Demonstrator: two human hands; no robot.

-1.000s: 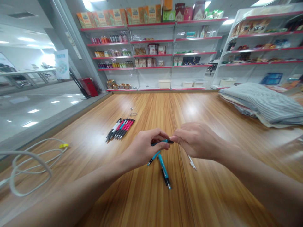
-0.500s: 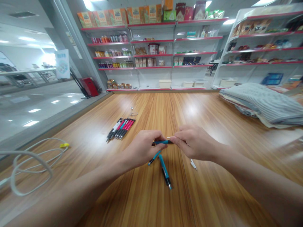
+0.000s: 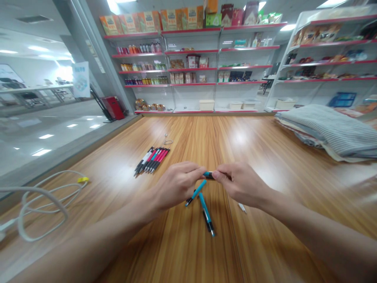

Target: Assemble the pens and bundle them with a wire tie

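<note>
My left hand [image 3: 176, 184] and my right hand [image 3: 239, 182] meet over the wooden table [image 3: 259, 149], both pinched on a short teal pen piece [image 3: 208, 174] held level between the fingertips. Most of that piece is hidden by my fingers. Just below the hands two teal pens lie on the table: one slanted pen [image 3: 195, 192] and one longer pen [image 3: 206, 214] with a black end. A small white part [image 3: 242, 207] lies to the right, under my right wrist.
A row of several red, pink and black pens [image 3: 152, 159] lies farther left, with a small metal ring [image 3: 167, 142] beyond. A white cable [image 3: 41, 198] coils at the left edge. Folded striped cloth [image 3: 326, 129] sits at the right. Store shelves [image 3: 191, 67] stand behind.
My hands have drawn closer together, so less of the teal piece shows between them. A thin pale tip seen by the right fingers half a second ago is out of sight.
</note>
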